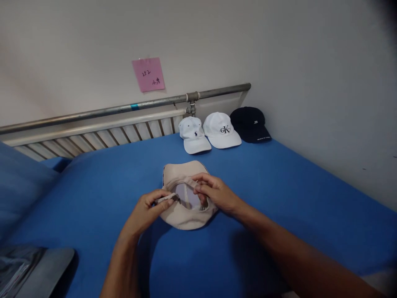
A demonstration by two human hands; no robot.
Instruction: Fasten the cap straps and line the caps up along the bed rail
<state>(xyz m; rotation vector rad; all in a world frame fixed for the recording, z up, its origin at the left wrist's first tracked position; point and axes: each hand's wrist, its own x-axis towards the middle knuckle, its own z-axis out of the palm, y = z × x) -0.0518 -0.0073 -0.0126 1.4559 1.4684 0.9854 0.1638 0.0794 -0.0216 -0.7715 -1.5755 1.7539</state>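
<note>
Blue surface (105,186), two white caps (189,129) (216,124), one black cap (246,119); one beige cap (183,220) in two hands' (143,211) (221,193) pinching fingers (160,193).

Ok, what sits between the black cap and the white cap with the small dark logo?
In the head view, another white cap, with larger lettering, sits between the black cap and the small-logo cap.

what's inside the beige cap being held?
Inside the beige cap: purplish-grey lining with a pale seam; no loose object shows. The right hand covers part; what's behind it can't be seen.
</note>
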